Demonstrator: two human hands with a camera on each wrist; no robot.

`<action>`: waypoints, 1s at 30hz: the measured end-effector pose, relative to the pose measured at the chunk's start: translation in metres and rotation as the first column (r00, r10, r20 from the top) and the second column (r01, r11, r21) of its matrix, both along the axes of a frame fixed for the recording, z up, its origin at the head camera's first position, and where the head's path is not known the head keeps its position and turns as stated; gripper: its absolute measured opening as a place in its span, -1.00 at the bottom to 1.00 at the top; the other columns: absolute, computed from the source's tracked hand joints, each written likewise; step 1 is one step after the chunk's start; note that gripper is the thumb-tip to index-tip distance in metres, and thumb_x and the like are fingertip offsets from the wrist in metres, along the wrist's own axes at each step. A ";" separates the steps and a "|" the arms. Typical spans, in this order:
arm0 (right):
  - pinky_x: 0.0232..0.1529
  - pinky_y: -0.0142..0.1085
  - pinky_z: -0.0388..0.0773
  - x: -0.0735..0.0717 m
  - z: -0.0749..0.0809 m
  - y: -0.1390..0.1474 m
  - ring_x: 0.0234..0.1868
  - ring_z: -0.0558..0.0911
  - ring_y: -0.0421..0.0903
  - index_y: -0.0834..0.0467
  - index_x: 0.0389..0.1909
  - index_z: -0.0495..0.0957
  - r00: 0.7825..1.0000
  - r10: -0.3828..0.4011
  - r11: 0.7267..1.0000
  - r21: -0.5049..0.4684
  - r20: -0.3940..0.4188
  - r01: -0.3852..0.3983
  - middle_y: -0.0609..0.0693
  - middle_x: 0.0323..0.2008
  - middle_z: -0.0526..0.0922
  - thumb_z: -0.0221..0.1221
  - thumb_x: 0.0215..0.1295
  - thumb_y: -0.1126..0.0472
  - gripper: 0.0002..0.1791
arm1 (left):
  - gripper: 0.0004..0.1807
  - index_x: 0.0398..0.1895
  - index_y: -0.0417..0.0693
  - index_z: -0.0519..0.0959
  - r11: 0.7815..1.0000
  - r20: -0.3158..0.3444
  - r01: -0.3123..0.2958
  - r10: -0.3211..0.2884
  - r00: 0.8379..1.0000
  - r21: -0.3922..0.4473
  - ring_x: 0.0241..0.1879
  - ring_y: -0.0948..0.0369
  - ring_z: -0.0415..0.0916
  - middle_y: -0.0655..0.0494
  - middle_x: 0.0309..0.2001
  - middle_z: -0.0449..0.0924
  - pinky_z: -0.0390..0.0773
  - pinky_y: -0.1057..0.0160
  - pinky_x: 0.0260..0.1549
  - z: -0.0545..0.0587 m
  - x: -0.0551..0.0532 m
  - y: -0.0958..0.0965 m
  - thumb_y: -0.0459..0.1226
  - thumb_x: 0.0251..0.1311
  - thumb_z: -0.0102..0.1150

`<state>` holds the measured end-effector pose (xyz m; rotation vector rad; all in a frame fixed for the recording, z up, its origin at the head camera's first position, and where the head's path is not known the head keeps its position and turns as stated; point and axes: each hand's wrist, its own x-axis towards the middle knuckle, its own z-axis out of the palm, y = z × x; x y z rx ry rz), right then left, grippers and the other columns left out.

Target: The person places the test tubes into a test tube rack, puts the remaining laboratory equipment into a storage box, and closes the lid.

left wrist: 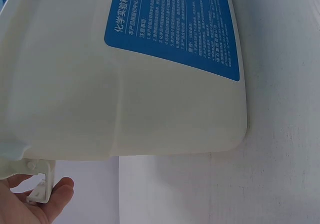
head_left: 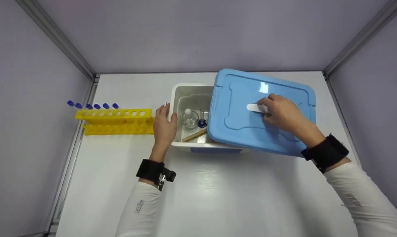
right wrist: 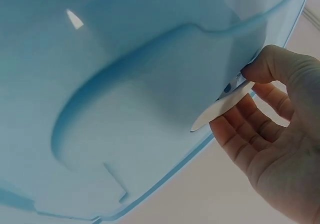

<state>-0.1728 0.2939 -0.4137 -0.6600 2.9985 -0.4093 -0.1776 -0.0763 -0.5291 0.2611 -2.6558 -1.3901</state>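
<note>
A white plastic storage box [head_left: 188,144] with a blue printed label [left wrist: 175,28] stands on the table. My left hand [head_left: 165,126] holds its left side, with fingers around a white latch [left wrist: 42,184]. My right hand [head_left: 282,113] grips the white handle [head_left: 256,108] of the blue lid [head_left: 238,131]. Tilted, the lid covers the box's right part and reaches past it. Through the opening show a clear glass vessel with a white top [head_left: 188,115], a dark purple piece [head_left: 202,123] and a wooden strip [head_left: 194,135]. The lid hides the remaining contents.
Left of the box stands a yellow test tube rack [head_left: 116,128], close to my left hand. Several tubes with blue caps [head_left: 96,106] show along its back edge. Grey walls [head_left: 198,36] enclose the white table [head_left: 205,197] at the back and sides.
</note>
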 end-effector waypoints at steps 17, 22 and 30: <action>-0.14 0.07 0.70 -0.014 -0.027 -0.045 -0.19 0.66 0.20 0.33 0.10 0.67 0.995 0.097 0.994 0.057 0.016 -0.097 0.30 -0.16 0.69 0.19 0.18 0.52 -0.57 | -0.47 0.44 -0.23 0.47 1.000 0.000 -0.012 0.012 1.000 -0.009 0.45 -0.19 0.43 -0.29 0.46 0.41 0.41 -0.12 0.50 -0.002 -0.001 0.005 -0.24 0.47 0.16; -0.12 0.08 0.74 -0.013 -0.033 -0.050 -0.15 0.68 0.23 0.36 0.10 0.66 0.994 0.108 0.992 0.063 -0.036 -0.106 0.32 -0.14 0.69 0.20 0.22 0.53 -0.60 | -0.46 0.46 -0.22 0.45 1.000 0.010 -0.012 0.012 1.000 -0.002 0.47 -0.16 0.41 -0.26 0.47 0.40 0.38 -0.10 0.52 0.000 0.000 0.003 -0.23 0.49 0.14; -0.02 0.08 0.75 -0.006 -0.036 -0.049 -0.04 0.70 0.26 0.33 0.18 0.64 0.990 0.128 0.991 0.055 -0.066 -0.125 0.35 -0.03 0.68 0.18 0.37 0.52 -0.62 | -0.46 0.46 -0.22 0.45 1.000 0.023 -0.016 0.016 1.000 0.000 0.49 -0.17 0.39 -0.27 0.48 0.39 0.36 -0.11 0.54 0.000 0.000 0.001 -0.23 0.49 0.14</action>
